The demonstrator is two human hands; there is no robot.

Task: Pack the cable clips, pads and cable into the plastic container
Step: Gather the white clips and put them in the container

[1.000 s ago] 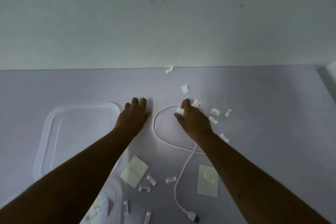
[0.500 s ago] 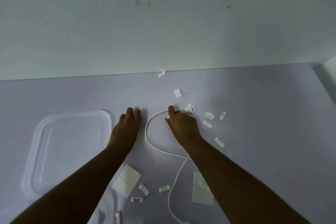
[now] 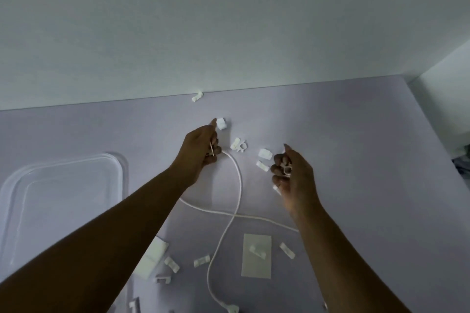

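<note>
My left hand [image 3: 201, 152] grips the white cable [image 3: 239, 185] at frame centre; my right hand [image 3: 292, 178] curls round cable clips [image 3: 286, 171]. I should carry both to the plastic container [image 3: 121, 178], frame left, and release low.

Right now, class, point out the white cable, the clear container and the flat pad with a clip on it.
white cable [image 3: 240, 187], head view, on the curved stretch above where it crosses itself.
clear container [image 3: 63, 206], head view, on its bare floor.
flat pad [image 3: 255, 268], head view, on its bare lower half.
</note>
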